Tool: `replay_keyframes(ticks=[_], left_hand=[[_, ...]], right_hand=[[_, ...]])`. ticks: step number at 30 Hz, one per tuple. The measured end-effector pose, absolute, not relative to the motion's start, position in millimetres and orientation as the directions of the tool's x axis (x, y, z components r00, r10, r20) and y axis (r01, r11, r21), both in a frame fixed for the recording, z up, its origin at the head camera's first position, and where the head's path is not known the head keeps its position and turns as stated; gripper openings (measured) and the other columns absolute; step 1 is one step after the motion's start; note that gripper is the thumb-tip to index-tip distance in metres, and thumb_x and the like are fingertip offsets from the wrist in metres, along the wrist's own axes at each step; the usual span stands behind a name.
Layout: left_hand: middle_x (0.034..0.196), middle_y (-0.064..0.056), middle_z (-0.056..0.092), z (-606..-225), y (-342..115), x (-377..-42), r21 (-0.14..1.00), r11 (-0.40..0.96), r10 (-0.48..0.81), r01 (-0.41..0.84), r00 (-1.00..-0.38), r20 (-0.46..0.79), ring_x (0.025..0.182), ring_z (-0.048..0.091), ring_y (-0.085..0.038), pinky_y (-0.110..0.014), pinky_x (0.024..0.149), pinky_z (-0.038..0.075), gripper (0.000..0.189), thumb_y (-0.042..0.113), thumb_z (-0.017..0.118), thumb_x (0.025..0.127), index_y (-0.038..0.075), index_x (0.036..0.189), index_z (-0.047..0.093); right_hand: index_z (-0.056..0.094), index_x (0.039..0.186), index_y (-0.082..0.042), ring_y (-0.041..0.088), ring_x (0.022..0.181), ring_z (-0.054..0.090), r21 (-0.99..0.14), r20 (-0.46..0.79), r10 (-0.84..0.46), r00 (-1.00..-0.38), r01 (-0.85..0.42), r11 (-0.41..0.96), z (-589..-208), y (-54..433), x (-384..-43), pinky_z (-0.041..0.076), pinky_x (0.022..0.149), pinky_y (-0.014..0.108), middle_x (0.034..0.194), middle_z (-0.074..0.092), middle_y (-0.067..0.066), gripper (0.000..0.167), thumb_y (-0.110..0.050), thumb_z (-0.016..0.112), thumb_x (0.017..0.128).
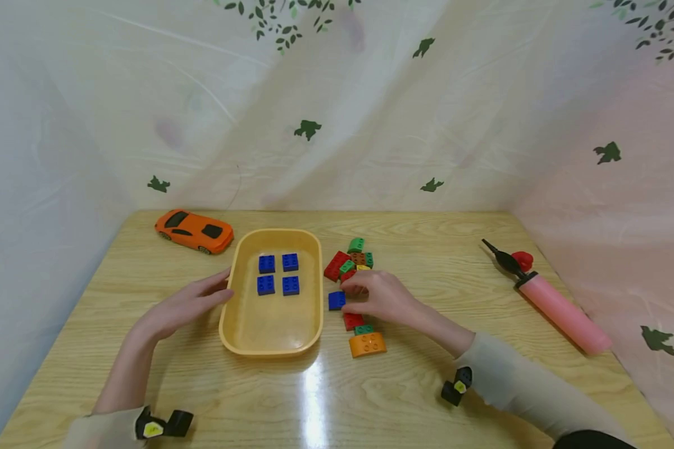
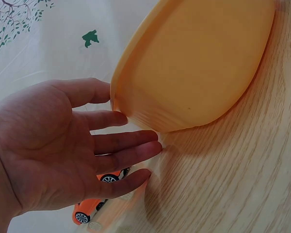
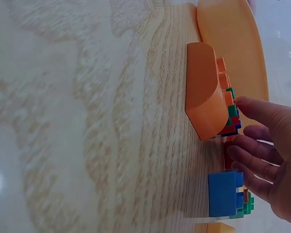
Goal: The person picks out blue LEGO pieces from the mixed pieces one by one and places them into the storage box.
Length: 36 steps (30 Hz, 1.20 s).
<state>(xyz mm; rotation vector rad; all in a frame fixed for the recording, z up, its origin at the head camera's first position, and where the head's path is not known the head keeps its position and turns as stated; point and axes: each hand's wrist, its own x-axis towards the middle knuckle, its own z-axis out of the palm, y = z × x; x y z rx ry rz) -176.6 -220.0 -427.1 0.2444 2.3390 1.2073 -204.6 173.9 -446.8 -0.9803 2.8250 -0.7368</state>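
Observation:
In the head view, my left hand [image 1: 188, 304] lies against the left wall of a yellow tray [image 1: 271, 324]. Its fingers extend straight along the outside of the tray, as the left wrist view shows. Inside the tray, several blue bricks [image 1: 266, 285] stand in two rows. On the right, my right hand [image 1: 384, 298] reaches over a group of loose bricks, thumb and fingers apart. Its fingertips are right at the edge of another blue brick [image 1: 336, 301]. Nearby lie red bricks [image 1: 336, 266] and an orange curved brick [image 1: 367, 344]. A lighter blue brick [image 3: 223, 194] shows below the fingers in the right wrist view.
An orange toy car [image 1: 195, 232] stands at the back left of the table. To the right lies a pink hand pump [image 1: 564, 312] with a black nozzle, beside a small red object [image 1: 523, 260]. Patterned cloth [image 1: 337, 93] hangs behind and along both sides.

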Motion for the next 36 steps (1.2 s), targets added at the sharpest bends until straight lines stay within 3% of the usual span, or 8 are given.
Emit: replay_keyframes(ticks=[14,36], left_hand=[[0.170,-0.027,0.017,-426.0,-219.0,-176.8,0.786,0.615,0.356,-0.072,-0.863,-0.358,0.157,0.013,-0.051,-0.070,0.124,0.020,0.079,0.048,0.050,0.107,0.006,0.165,0.017],[0.170,-0.027,0.018,-425.4,-218.7,-175.9,0.787,0.613,0.353,-0.074,-0.865,-0.356,0.157,0.014,-0.051,-0.069,0.124,0.020,0.079,0.047,0.051,0.107,0.006,0.165,0.018]], right_hand=[[0.080,0.113,-0.015,0.010,0.092,0.072,-0.382,0.056,-0.589,-0.806,-0.562,0.734,-446.1,169.9,-206.5,0.060,0.080,0.025,0.107,0.080,-0.003,0.033,-0.036,0.083,0.087],[0.080,0.110,-0.014,0.010,0.090,0.073,-0.406,0.057,-0.599,-0.799,-0.566,0.717,-447.8,171.7,-206.7,0.061,0.080,0.025,0.103,0.081,-0.003,0.027,-0.033,0.081,0.090]])
